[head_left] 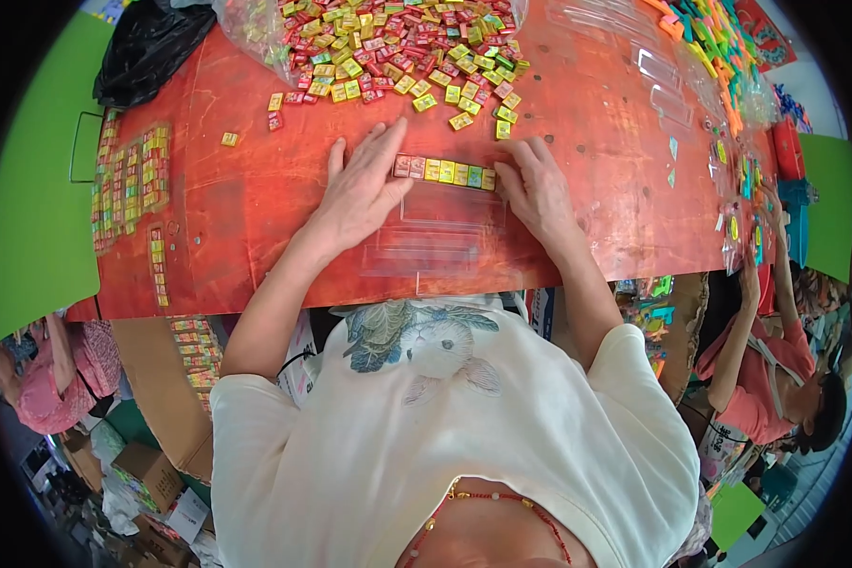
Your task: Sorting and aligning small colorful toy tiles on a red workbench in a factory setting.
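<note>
The left hand (364, 185) lies flat and open, and the right hand (532, 185) is loosely spread. Both press the ends of a row of small coloured rectangular packets (445, 172) on the red table (256, 189).

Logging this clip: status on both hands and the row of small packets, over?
Left hand flat, fingers at row's left end. Right hand closes right end. Row of packets lined up straight. Loose packet pile just beyond.
</note>
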Demonstrator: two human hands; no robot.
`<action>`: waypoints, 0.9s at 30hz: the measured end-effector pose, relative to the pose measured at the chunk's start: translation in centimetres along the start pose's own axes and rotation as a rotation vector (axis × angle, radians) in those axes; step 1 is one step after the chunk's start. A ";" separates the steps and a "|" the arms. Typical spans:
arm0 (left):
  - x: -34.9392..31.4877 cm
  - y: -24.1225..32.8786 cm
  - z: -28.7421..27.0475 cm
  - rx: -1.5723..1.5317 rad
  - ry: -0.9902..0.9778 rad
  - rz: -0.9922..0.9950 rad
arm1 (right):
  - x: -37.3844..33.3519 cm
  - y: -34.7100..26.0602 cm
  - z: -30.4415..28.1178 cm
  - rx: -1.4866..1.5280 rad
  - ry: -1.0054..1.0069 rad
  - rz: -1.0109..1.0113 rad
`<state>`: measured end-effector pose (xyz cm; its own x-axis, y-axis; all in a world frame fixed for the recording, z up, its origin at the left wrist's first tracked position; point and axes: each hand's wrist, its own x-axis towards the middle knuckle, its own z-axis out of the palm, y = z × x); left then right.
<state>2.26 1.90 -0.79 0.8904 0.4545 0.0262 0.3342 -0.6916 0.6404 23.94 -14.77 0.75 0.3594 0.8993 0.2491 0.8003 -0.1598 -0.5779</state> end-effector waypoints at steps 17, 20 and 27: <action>-0.8 -1.2 -0.7 0.441 0.114 0.124 | 5.7 -4.8 6.6 -0.135 -0.106 -0.290; -2.2 -1.9 -2.3 0.473 0.130 0.063 | 6.4 -5.9 7.4 0.031 -0.155 -0.259; -8.1 -4.7 -5.8 0.510 0.381 -0.263 | 4.9 -5.6 4.2 0.008 -0.191 -0.265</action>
<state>-8.28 4.73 0.50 0.6200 0.7445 0.2476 0.7112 -0.6666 0.2233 19.23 -7.82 1.95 0.0422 0.9694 0.2419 0.8500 0.0924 -0.5186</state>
